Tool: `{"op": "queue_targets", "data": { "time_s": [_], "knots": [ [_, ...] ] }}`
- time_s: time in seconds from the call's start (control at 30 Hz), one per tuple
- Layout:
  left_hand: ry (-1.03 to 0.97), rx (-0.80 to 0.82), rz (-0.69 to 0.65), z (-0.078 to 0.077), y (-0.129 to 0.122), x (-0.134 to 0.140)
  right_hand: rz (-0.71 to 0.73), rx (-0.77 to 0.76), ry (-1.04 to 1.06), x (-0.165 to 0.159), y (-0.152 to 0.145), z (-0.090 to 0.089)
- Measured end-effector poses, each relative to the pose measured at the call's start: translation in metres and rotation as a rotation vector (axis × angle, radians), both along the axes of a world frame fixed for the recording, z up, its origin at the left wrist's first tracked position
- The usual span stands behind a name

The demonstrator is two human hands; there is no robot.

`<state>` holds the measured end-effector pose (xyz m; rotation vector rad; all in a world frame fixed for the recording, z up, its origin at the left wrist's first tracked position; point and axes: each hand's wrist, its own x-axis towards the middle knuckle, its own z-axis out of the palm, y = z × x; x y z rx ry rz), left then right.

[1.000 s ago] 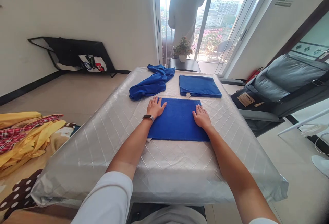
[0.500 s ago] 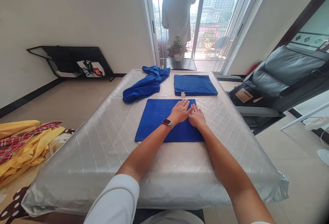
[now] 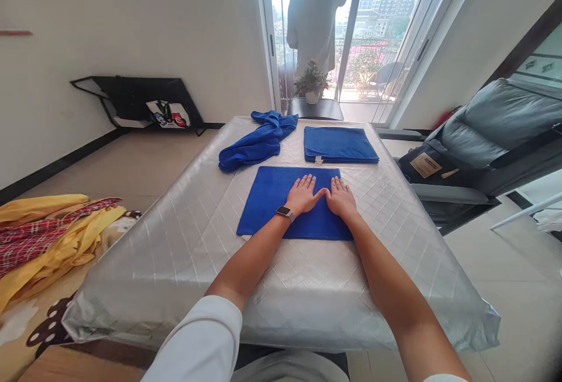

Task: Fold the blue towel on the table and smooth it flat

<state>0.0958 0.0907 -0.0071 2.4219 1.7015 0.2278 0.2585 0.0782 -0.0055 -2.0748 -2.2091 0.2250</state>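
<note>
A blue towel [image 3: 266,206], folded into a flat rectangle, lies on the table in front of me. My left hand [image 3: 302,195], with a watch on its wrist, rests palm down on the towel's middle, fingers stretched out. Flat on the right part of the same towel is my right hand [image 3: 341,198], its fingers also extended. The two thumbs meet between the hands. Beyond them sits a neat stack of folded blue towels [image 3: 340,143] with a white tag at its front edge. Left of that stack lies a crumpled blue towel [image 3: 259,142].
A silvery quilted cover [image 3: 184,241] drapes the table. Past its far edge, a potted plant [image 3: 312,81] stands on a black chair, and a person [image 3: 311,25] is at the glass door. A grey armchair [image 3: 478,136] flanks the right side; yellow and plaid cloth [image 3: 65,236] lies left.
My left hand has slid leftward on the towel, and the hands now lie further apart with thumbs touching. The view has shifted slightly.
</note>
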Motion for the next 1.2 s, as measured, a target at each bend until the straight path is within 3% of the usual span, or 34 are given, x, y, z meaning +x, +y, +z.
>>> {"op": "queue_targets", "data": {
  "time_s": [0.5, 0.93, 1.2],
  "knots": [
    [0.070, -0.029, 0.245, -0.001, -0.017, -0.150, -0.009, -0.020, -0.031, 0.000, -0.001, 0.004],
    [0.020, 0.004, 0.272, -0.004, -0.021, -0.155, -0.010, -0.009, -0.105, 0.002, 0.002, 0.000],
    [0.004, 0.022, 0.274, -0.005, -0.022, -0.154, -0.016, 0.034, -0.153, -0.003, -0.010, 0.015]
  ]
}}
